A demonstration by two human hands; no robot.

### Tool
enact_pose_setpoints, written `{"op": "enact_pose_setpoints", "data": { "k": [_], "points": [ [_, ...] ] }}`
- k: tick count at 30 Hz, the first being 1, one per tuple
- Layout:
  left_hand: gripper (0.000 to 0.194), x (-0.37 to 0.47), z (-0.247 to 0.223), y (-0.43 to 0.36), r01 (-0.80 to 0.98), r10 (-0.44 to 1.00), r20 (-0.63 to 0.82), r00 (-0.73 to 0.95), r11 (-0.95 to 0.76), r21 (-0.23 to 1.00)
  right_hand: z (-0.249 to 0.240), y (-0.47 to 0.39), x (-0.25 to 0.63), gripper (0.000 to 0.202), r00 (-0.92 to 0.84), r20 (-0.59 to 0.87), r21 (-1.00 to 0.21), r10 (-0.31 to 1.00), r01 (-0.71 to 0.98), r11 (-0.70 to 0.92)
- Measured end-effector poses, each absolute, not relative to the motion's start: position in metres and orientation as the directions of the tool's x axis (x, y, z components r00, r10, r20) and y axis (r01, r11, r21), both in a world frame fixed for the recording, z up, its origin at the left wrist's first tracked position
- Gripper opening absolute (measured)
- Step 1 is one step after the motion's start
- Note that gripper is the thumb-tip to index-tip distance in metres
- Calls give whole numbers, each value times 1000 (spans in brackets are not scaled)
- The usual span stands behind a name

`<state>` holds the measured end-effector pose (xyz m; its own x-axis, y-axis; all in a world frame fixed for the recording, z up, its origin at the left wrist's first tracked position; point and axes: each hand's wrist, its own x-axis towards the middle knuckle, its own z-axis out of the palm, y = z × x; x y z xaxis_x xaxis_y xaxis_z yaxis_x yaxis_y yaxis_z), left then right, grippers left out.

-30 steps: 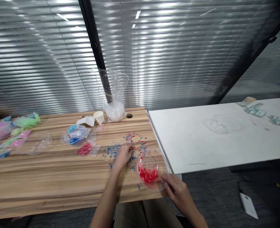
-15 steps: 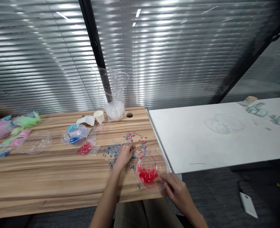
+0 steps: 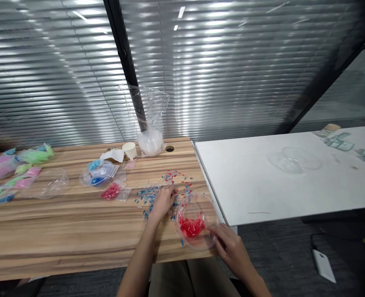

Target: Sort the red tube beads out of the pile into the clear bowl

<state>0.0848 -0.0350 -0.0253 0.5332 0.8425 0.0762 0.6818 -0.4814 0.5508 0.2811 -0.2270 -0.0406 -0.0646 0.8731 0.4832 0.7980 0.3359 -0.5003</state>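
Note:
My right hand (image 3: 230, 245) pinches the right rim of a clear round plastic bowl (image 3: 211, 210) at the table's front right corner. A heap of small red tube pieces (image 3: 191, 226) lies in the bowl. To the left of it, my left hand (image 3: 164, 200) rests low over the table with curled fingers, among scattered blue tube pieces (image 3: 148, 194). Whatever its fingertips pinch is too small to make out. More loose pieces, red ones mixed with blue (image 3: 173, 176), lie just beyond that hand.
Left of the pieces are a bag of red pieces (image 3: 111, 191), a clear bowl with blue bags (image 3: 103, 175) and a paper cup (image 3: 129, 151). A bag with white contents (image 3: 150, 142) stands behind. Colourful bags (image 3: 30, 156) lie far left. A white table (image 3: 247, 177) adjoins on the right.
The bowl and my right hand have shifted very slightly left. My left hand stays in almost the same place among the blue pieces. The camera view has moved a little.

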Motion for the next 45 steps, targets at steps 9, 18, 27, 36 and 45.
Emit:
{"op": "enact_pose_setpoints", "data": {
  "k": [9, 18, 27, 36, 45],
  "points": [
    [13, 86, -21, -38, 703, 845, 62, 531, -480, 525, -43, -227, 281, 33, -76, 479, -497, 874, 798, 341],
    [12, 88, -18, -39, 729, 848, 38, 528, -476, 493, -39, -226, 280, 33, -104, 490, -473, 866, 803, 363],
    [11, 88, -19, -39, 735, 845, 24, 534, -478, 480, -40, -225, 279, 33, -97, 483, -495, 870, 790, 363],
    [11, 88, -20, -40, 751, 853, 22, 521, -470, 464, -43, -224, 278, 33, -95, 476, -491, 874, 795, 355],
    [10, 89, -18, -40, 742, 840, 33, 542, -497, 449, -43, -223, 278, 32, -94, 461, -521, 883, 777, 354]
  ]
}}
